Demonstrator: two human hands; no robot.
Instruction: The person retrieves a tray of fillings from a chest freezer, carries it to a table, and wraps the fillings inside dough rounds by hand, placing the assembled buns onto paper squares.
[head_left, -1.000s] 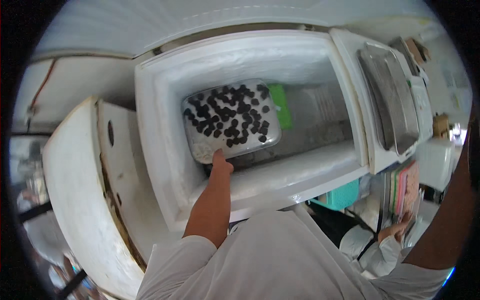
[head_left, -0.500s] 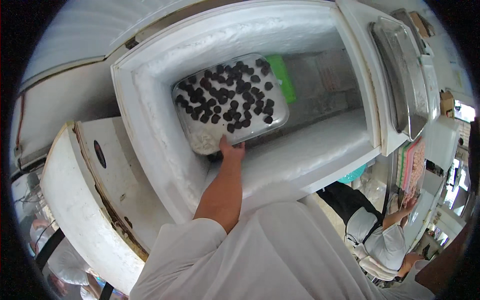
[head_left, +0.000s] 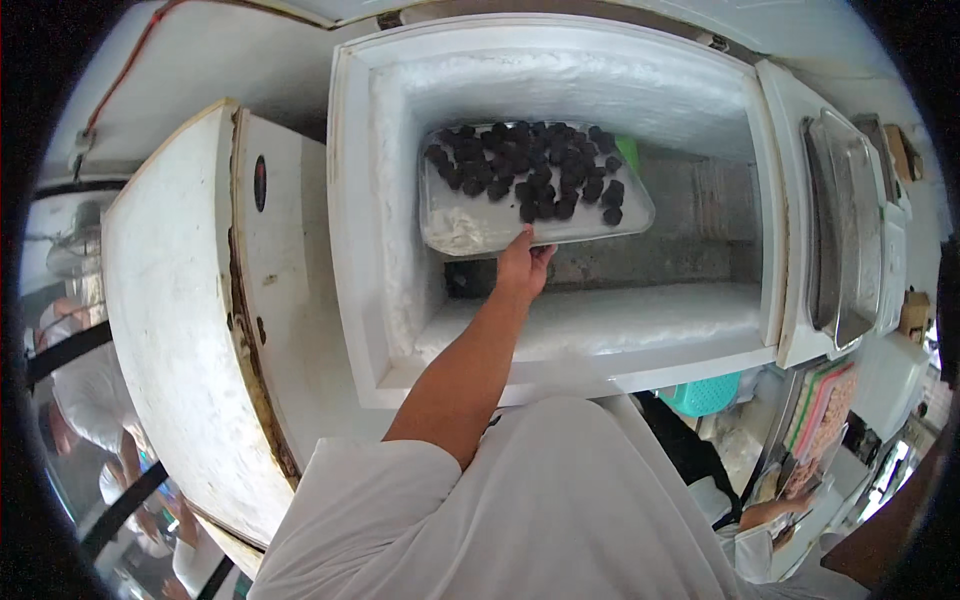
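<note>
My left hand (head_left: 526, 264) is closed on the near edge of a clear rectangular tray (head_left: 600, 237), thumb on top and fingers underneath. Many dark round balls (head_left: 540, 165) lie on white powder in the tray, mostly toward its far side. A heap of the powder (head_left: 460, 230) fills its near left corner. The tray is inside an open chest freezer (head_left: 400, 230) with frosted walls, and looks tilted. My right arm (head_left: 890, 535) stretches away at the lower right edge; its hand is out of the picture.
A green thing (head_left: 627, 152) shows behind the tray's right end. Clear trays (head_left: 845, 230) are stacked right of the freezer. A worn white cabinet (head_left: 180, 300) stands left. At the lower right are a turquoise basket (head_left: 705, 393) and a co-worker's arm (head_left: 775, 510) by coloured trays (head_left: 825, 400).
The view has turned, and the freezer appears further right. My left hand has shifted along the tray's near edge, away from the powder heap. The balls look bunched closer to the far side.
</note>
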